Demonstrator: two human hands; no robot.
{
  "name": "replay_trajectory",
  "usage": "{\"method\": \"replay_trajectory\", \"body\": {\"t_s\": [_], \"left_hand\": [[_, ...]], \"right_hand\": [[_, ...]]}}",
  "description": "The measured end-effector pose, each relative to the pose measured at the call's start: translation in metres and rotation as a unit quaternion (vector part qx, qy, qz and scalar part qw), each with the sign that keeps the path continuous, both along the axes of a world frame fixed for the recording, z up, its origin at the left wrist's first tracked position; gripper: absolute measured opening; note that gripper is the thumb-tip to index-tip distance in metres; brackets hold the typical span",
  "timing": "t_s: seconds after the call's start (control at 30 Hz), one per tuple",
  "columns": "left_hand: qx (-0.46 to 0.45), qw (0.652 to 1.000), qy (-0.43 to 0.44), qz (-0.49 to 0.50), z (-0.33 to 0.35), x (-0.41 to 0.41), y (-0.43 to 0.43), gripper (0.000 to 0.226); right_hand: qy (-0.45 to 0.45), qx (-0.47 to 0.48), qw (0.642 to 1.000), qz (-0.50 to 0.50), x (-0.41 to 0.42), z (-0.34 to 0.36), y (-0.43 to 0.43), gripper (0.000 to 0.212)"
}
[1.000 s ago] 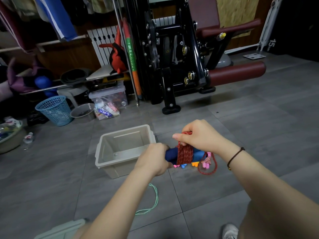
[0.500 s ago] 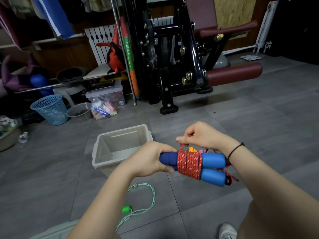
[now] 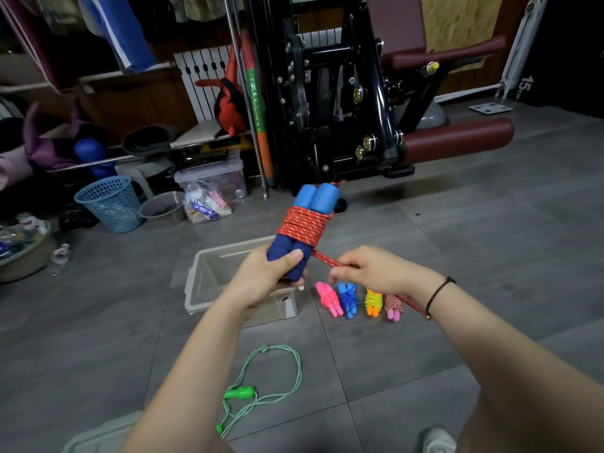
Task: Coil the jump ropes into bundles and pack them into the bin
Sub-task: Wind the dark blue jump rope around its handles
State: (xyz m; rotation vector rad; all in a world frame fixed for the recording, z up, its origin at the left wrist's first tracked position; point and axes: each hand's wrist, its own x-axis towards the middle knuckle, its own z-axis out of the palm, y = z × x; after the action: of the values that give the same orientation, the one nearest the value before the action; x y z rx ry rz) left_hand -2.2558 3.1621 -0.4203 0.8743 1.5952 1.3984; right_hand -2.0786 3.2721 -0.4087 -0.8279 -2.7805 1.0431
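Note:
My left hand grips the lower ends of two blue foam handles held upright, with red speckled rope wound several times round their middle. My right hand pinches the loose red rope end that runs from the bundle. Below the hands sits an empty beige plastic bin on the floor. Right of the bin lie coiled bundles in a row: pink, blue, yellow-orange and red-white. An uncoiled green rope with green handles lies on the floor close to me.
A beige lid shows at the bottom left. A black weight machine with maroon pads stands behind. A blue mesh basket, a clear box of items and a bowl line the back left. Grey tiled floor surrounds the bin.
The handle bundle turned from lying sideways to standing upright. My right hand moved off the top of the coil down to the right, drawing the rope end out. The row of finished bundles came into view.

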Motion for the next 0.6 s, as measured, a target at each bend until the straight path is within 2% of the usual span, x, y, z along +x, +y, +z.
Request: {"method": "replay_trajectory", "body": {"t_s": [0.1, 0.23, 0.33, 0.4, 0.5, 0.6], "left_hand": [[-0.012, 0.997, 0.073, 0.01, -0.002, -0.007, 0.002, 0.012], [-0.061, 0.978, 0.196, -0.035, -0.008, -0.01, 0.002, 0.027], [-0.111, 0.949, 0.291, -0.045, -0.014, -0.007, 0.003, 0.036], [-0.136, 0.935, 0.323, -0.059, -0.015, -0.002, 0.003, 0.039], [-0.159, 0.914, 0.358, -0.107, -0.012, 0.006, 0.002, 0.041], [-0.186, 0.887, 0.385, -0.175, -0.009, 0.014, 0.001, 0.042]], "right_hand": [[0.025, 0.012, 1.0, 0.004, -0.003, 0.007, -0.007, 0.024], [0.052, 0.055, 0.997, 0.005, 0.001, 0.015, -0.013, 0.028], [0.045, 0.102, 0.994, 0.017, 0.003, 0.016, -0.015, 0.02], [0.036, 0.15, 0.988, 0.01, 0.005, 0.016, -0.013, 0.022], [0.034, 0.224, 0.974, -0.006, 0.008, 0.015, -0.008, 0.04], [0.035, 0.264, 0.964, 0.001, 0.01, 0.014, -0.007, 0.033]]}}
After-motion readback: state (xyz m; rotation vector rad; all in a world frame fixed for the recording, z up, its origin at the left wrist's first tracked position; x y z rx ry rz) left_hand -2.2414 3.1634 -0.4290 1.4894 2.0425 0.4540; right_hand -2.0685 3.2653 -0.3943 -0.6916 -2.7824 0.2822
